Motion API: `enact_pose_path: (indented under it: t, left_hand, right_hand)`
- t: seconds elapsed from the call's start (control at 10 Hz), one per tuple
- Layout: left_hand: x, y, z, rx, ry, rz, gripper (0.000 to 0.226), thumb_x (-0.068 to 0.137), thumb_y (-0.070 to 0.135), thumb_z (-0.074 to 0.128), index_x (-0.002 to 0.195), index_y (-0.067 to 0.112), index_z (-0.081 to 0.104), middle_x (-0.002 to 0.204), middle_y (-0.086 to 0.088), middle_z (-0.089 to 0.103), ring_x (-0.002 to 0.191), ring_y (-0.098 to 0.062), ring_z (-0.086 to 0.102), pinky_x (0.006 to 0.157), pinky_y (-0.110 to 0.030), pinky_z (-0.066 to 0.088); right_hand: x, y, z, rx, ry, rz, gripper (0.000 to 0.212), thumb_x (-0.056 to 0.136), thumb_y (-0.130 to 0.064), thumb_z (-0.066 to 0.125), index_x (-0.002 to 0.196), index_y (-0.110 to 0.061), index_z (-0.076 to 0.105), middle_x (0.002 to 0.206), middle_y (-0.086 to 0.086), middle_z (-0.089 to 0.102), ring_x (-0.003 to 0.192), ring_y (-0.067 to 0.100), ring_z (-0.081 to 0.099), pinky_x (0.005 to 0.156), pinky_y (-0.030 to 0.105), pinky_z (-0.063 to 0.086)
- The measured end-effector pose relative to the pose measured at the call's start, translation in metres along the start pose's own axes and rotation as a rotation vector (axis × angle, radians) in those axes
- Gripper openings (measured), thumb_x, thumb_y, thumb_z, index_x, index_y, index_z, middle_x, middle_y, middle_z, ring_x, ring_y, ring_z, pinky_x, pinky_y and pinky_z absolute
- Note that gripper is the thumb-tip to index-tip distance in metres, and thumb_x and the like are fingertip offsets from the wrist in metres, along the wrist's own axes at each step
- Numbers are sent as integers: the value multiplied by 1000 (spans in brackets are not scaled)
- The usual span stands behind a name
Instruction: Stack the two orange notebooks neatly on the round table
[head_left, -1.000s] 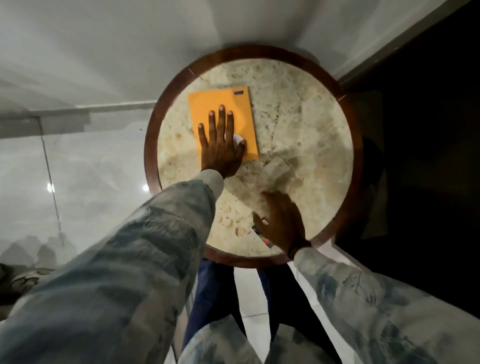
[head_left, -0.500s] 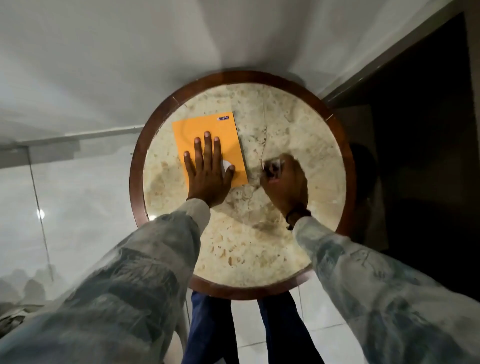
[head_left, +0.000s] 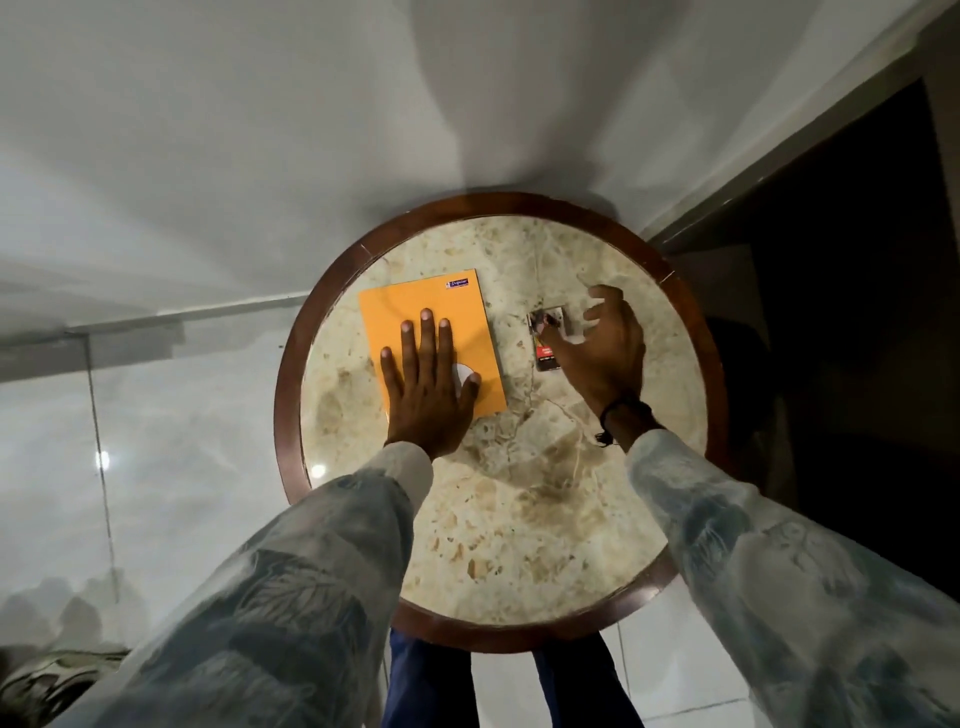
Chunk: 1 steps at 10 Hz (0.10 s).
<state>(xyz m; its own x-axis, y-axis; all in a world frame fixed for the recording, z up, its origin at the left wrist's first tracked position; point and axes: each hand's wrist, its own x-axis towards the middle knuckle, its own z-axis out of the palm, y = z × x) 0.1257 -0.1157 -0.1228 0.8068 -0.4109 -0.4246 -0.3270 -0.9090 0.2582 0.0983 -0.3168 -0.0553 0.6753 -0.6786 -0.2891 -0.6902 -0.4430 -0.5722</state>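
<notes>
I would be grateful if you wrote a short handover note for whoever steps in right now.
Left hand: flat, palm down, pressing on the orange notebook, which lies on the left part of the round table.
Right hand: fingers spread open above a small dark packet lying on the table right of the notebook; it grips nothing.
Done: only one orange cover shows; whether a second notebook lies squarely beneath it cannot be told.
Left: check that both notebooks are there with their edges aligned, then lift both hands away.
</notes>
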Motion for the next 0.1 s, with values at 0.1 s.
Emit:
enact_pose_path:
  t: [0.1]
  left_hand:
    - [-10,9,-24,13,1,16,76,106,53,25,165,14,-4,173,-10,-13,161,-33,-11,128,-61,3]
  right_hand:
    - [-3,-21,-62,414,24,-2,44,78,-23,88,115,-8,66,101,10,75,92,25,73,76,49,65]
